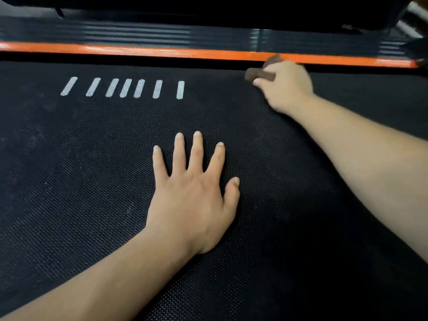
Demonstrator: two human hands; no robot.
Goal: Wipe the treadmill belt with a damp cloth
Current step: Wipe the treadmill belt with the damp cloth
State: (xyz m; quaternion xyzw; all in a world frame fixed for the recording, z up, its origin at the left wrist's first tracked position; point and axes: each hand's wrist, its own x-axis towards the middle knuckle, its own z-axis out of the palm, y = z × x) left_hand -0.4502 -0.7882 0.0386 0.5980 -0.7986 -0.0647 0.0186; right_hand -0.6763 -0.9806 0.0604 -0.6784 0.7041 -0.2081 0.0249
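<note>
Brown cloth [258,74], bunched into a short roll, lay on the treadmill belt [92,181], just on the near side of the orange stripe [162,52]. Its long axis ran roughly parallel to the stripe. The free end pointed leftward along it, toward the row of white dashes [125,88]. Its outline was blurred, so the folds could not be read.

Right hand [287,86] gripped the cloth with fingers curled round it, knuckles close to the stripe. Left hand [192,200] rested flat on the belt, well to the near side of the stripe, with fingers straight and spread, thumb out, holding nothing.

Belt was black with a fine dotted weave and faint grey dusty patches. Beyond the stripe ran a black ribbed side rail [139,33]; past that was only darkness. Shiny metal tubing [414,11] showed beyond the stripe's right end.
</note>
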